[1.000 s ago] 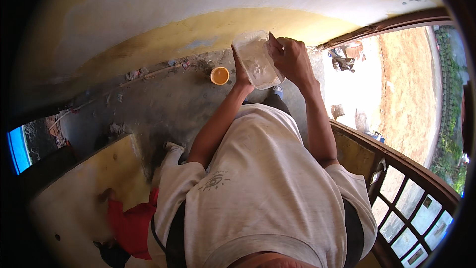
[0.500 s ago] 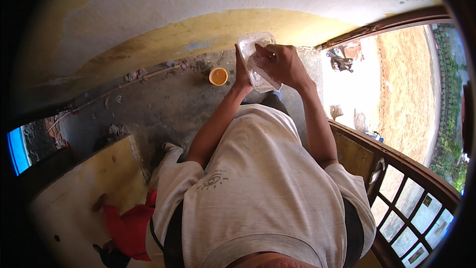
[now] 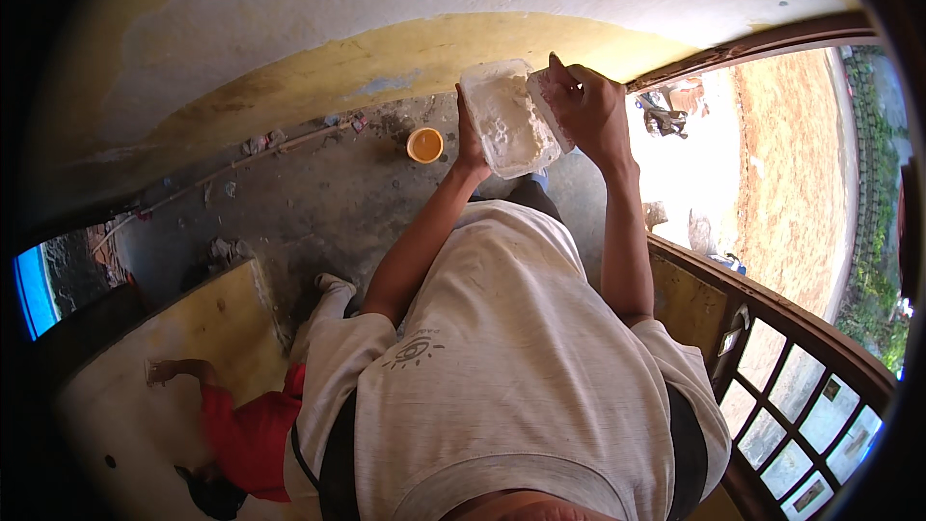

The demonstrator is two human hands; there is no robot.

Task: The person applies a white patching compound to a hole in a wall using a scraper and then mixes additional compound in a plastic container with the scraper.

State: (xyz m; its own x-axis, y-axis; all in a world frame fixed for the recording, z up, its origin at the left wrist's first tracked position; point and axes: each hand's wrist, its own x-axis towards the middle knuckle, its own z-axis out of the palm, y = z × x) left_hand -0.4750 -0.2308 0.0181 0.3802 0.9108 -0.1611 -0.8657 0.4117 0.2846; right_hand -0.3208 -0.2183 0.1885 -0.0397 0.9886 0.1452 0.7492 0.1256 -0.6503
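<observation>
A clear plastic tub [image 3: 479, 76] is held up in front of me. White paste [image 3: 519, 131] coats its bottom and sides. My left hand [image 3: 469, 142] is closed on the tub's left side, thumb or fingers along the edge. At the opposite rim my right hand [image 3: 592, 112] pinches a flat, whitish scraper [image 3: 546, 104], which rests at or just over the tub's right edge. Most of the scraper lies behind my fingers, so its full shape is hidden.
Ahead is a yellow and white wall [image 3: 434, 43]. An orange bucket [image 3: 424, 145] stands on the concrete floor [image 3: 357, 188]. At lower left, a person in red [image 3: 246, 439] reaches to another wall. A paned door [image 3: 791, 396] and bright doorway lie right.
My right hand and the scraper have moved right, from inside the tub to its right edge, uncovering the paste. The person's hand at lower left has reached further out along the wall.
</observation>
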